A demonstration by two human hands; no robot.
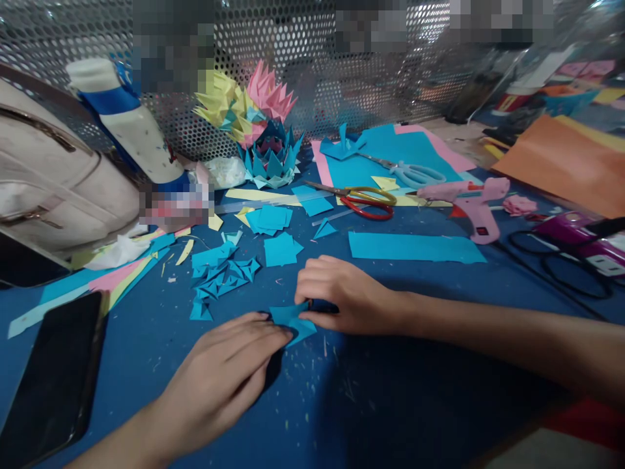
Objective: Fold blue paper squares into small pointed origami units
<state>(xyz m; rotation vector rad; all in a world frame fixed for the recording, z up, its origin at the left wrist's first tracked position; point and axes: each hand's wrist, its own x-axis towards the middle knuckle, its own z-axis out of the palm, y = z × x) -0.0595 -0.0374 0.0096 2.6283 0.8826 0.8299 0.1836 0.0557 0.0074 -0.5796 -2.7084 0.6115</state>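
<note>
A small square of blue paper (293, 320) lies on the blue tabletop between my two hands, partly covered by fingers. My left hand (234, 355) holds its left side, fingertips pressed on the sheet; the thumb's tip is hidden. At the paper's right corner, my right hand (344, 294) is closed, with thumb and curled fingers pinching the edge. Just beyond my left hand sit several folded blue paper pieces (227, 273) in a loose heap. Cut blue paper squares (269, 219) are stacked farther back.
Red-and-yellow-handled scissors (368, 198), light-blue-handled scissors (417, 174) and a pink glue gun (471, 195) lie behind. A blue strip (415, 247) is beyond my right hand. Paper flowers (271, 153) stand at the back. Left are a phone (53, 378), a bottle (129, 124) and a bag (58, 156).
</note>
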